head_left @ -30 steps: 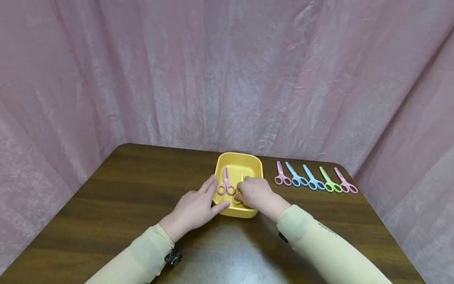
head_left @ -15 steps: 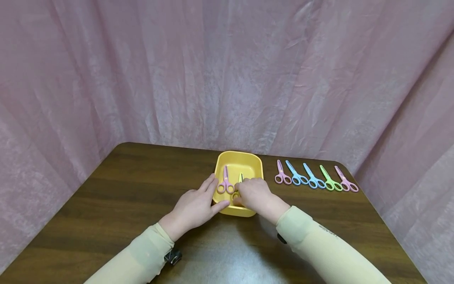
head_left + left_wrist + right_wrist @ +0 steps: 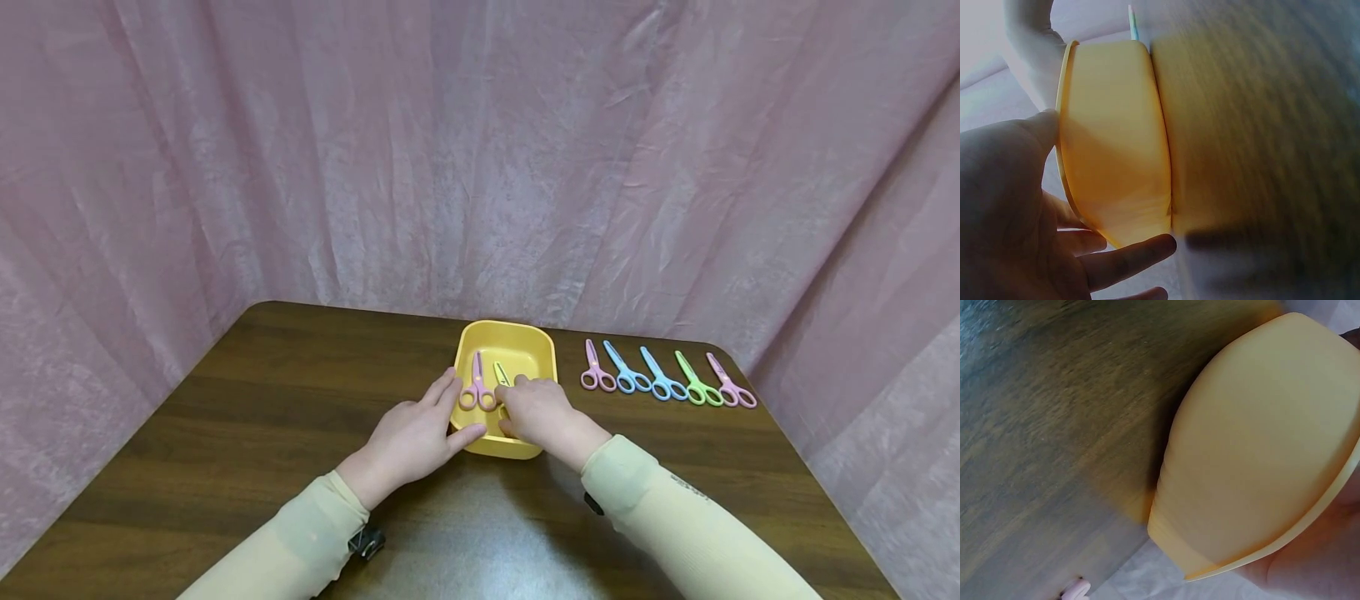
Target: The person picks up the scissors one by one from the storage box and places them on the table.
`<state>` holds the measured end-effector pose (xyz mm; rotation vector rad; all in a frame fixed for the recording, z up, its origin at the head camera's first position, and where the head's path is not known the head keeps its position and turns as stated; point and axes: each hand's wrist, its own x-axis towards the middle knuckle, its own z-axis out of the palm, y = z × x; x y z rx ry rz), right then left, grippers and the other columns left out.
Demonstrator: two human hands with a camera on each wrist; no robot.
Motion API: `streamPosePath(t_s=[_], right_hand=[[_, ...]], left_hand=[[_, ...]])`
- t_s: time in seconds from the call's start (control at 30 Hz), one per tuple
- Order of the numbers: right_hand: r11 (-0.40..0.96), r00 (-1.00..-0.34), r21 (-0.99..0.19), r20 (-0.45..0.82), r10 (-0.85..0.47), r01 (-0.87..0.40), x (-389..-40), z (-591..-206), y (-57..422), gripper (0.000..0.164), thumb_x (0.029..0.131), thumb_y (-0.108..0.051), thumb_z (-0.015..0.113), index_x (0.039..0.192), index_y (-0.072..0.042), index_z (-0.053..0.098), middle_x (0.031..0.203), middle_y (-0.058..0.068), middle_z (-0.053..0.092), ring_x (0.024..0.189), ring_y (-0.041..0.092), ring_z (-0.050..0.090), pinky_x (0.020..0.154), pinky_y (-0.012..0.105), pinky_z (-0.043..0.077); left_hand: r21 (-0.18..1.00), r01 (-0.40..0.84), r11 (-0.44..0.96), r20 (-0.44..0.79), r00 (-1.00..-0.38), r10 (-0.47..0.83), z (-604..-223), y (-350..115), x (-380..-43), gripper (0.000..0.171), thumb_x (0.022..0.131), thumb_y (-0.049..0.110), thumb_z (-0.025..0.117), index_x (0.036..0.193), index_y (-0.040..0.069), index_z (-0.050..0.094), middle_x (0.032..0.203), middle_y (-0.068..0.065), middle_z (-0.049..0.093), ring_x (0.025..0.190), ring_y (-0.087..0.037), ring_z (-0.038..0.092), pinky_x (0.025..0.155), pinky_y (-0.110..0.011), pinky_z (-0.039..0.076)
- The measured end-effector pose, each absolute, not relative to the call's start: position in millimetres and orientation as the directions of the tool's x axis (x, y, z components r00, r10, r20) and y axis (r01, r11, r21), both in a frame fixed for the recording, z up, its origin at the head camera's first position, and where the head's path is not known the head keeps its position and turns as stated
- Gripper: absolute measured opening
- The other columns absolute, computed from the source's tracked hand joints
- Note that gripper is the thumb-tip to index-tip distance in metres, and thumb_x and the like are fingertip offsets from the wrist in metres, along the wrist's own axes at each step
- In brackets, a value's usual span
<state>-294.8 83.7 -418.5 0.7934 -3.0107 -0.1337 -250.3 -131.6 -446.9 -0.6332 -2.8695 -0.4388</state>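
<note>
A yellow rectangular tub [image 3: 504, 447] sits on the table in the head view. Inside, at its left, lie pink scissors [image 3: 477, 383], blades pointing away. Right beside them my right hand [image 3: 542, 410] reaches into the tub and holds yellow scissors, whose blades [image 3: 502, 373] show past the fingers; the handles are mostly covered by the hand. My left hand [image 3: 411, 440] lies along the tub's near left corner with fingers extended, the thumb at the front rim. The left wrist view shows that hand's fingers [image 3: 1132, 261] against the tub's outer wall [image 3: 1113, 144].
To the tub's right runs a row of scissors: pink [image 3: 592, 362], two blue ones [image 3: 622, 367], green [image 3: 699, 379] and pink [image 3: 729, 381]. They lie near the far edge of the dark wooden table [image 3: 247, 433]. A pink curtain [image 3: 420, 167] hangs behind.
The yellow scissors' blades have swung left, toward the pink scissors in the tub, turned by my right hand. My left hand has stayed in place.
</note>
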Motion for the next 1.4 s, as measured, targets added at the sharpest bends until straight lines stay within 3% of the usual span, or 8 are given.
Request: streamPosePath(t_s=[1.4], right_hand=[[0.844, -0.844, 0.086, 0.046, -0.534, -0.529, -297.8, -423.7, 88.2, 0.022, 0.092, -0.027, 0.088, 0.108, -0.015, 0.077, 0.091, 0.015, 0.069, 0.084, 0.037, 0.07, 0.073, 0.054, 0.058]], left_hand=[[0.258, 0.429, 0.866, 0.216, -0.899, 0.381, -447.1, -131.0, -248.7, 0.087, 0.109, 0.066, 0.059, 0.167, 0.002, 0.046, 0.175, -0.018, 0.038, 0.084, -0.036, 0.076, 0.073, -0.048, 0.062]])
